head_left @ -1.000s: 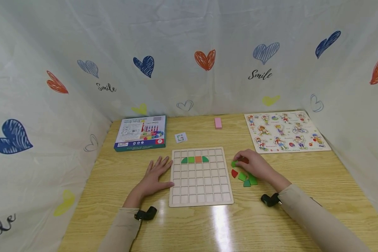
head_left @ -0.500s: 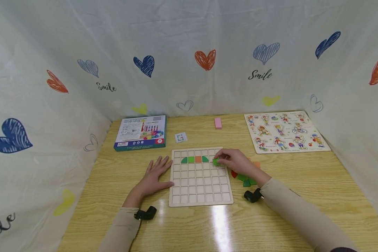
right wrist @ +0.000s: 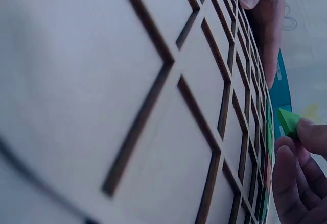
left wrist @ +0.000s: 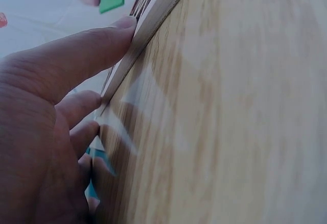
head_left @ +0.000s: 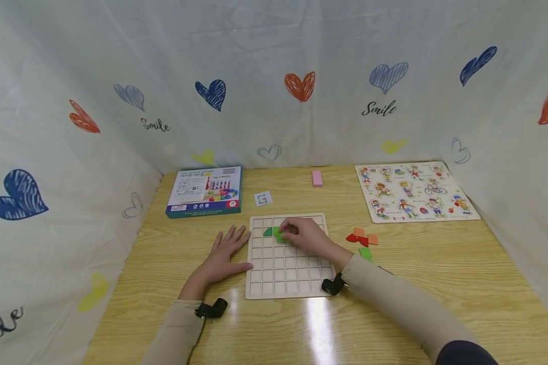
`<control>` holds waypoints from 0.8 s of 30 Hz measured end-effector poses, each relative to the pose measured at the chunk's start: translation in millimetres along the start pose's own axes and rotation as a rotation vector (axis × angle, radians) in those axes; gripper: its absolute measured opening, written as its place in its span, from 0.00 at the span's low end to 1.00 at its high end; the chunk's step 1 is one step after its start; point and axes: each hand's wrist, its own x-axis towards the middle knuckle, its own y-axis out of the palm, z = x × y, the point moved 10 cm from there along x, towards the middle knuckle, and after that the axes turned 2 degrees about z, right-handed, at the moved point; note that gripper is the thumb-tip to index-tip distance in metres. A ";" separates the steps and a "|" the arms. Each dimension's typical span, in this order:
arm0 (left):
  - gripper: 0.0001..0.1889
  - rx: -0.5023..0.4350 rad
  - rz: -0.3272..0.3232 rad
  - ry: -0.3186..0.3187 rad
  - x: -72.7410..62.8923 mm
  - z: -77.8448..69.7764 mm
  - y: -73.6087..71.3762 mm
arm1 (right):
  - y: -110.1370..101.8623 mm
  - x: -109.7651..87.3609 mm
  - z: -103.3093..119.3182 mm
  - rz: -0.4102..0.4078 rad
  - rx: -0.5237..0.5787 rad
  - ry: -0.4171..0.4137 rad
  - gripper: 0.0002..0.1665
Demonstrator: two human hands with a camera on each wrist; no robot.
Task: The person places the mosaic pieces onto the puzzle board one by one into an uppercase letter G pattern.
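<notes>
In the head view, a light-green tile (head_left: 280,238) is pinched between the fingers and thumb of the right hand (head_left: 307,235), over the grid board (head_left: 279,275). It lies at the left of these fingers, overlapping in view the near edge of a set light-green square (head_left: 276,230); the cell beneath cannot be told. The left hand (head_left: 224,255), farther from the tile, is laid on the table (head_left: 255,334) with fingers spread, nothing held, the board's left edge touched.

In the left wrist view, the pinched tile is seen tilted, about as long as wide, so no long axis can be made out.

In the right wrist view, the tile appears to be held clear of the board, one corner pointed away from the fingers.
</notes>
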 end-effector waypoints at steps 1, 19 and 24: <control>0.47 0.000 0.000 0.000 0.2 0.0 0.2 | 2.3 1.4 3.1 -0.001 -0.010 -0.003 0.04; 0.47 -0.003 -0.007 0.011 0.6 1.0 0.8 | 29.1 12.3 21.4 0.003 -0.126 0.013 0.05; 0.47 -0.004 -0.008 0.012 1.3 1.0 0.7 | 33.7 12.0 18.6 0.044 -0.124 0.035 0.11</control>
